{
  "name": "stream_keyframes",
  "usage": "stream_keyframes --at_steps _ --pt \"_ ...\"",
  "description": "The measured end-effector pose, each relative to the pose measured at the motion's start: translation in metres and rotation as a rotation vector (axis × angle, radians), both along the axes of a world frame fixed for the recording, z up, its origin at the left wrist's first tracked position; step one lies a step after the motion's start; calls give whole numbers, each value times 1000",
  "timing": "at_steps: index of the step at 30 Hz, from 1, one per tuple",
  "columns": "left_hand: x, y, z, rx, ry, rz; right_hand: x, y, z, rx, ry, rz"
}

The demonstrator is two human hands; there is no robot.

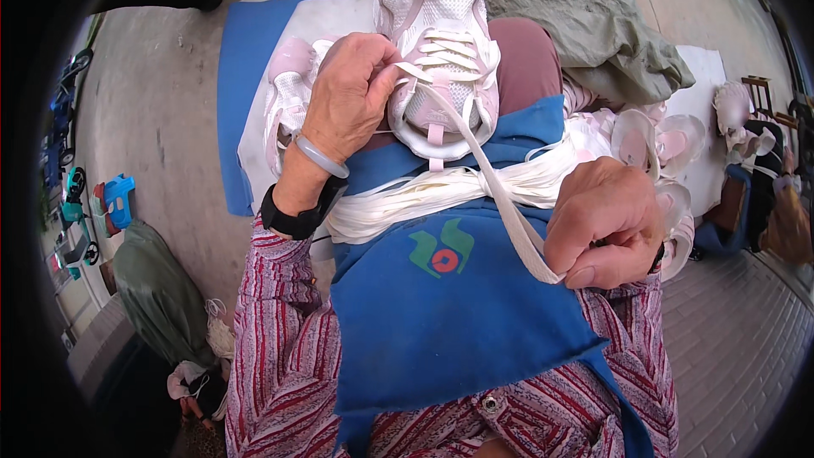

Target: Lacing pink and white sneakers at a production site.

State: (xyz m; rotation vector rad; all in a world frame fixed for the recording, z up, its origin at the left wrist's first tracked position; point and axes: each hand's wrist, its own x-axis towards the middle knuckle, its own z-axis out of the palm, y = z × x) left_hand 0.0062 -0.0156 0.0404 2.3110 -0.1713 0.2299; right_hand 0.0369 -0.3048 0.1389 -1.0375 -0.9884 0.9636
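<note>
A pink and white sneaker (pixel 441 25) rests on my lap, toe pointing away. My left hand (pixel 352 93) grips its side by the eyelets and pinches the lace there. A flat white shoelace (pixel 500 195) runs from the shoe down to my right hand (pixel 604 225), which is closed around its free end and pulls it taut. A bundle of white laces (pixel 407 199) lies across my blue apron (pixel 441 314). A second pink sneaker (pixel 288 89) lies just left of my left hand.
A blue and white mat (pixel 246 42) covers the concrete ground ahead. Olive-green cloth (pixel 593 25) lies at the upper right, with more pink shoes (pixel 653 140) beside my right hand. Toys (pixel 110 203) and a green bag (pixel 157 288) sit on the left. Someone's dark shoes (pixel 208 0) stand at the top.
</note>
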Motion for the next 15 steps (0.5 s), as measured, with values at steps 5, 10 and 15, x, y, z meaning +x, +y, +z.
stream_keyframes --at_steps 5,10,15 --pt "26 -11 12 -97 -6 -45 -9 34 -1 -7 -30 35" --pt "45 -15 6 -143 -83 -131 -22 69 -17 3 -123 8" --pt "33 11 -4 -370 195 73 -27 85 -23 -23 -138 70"
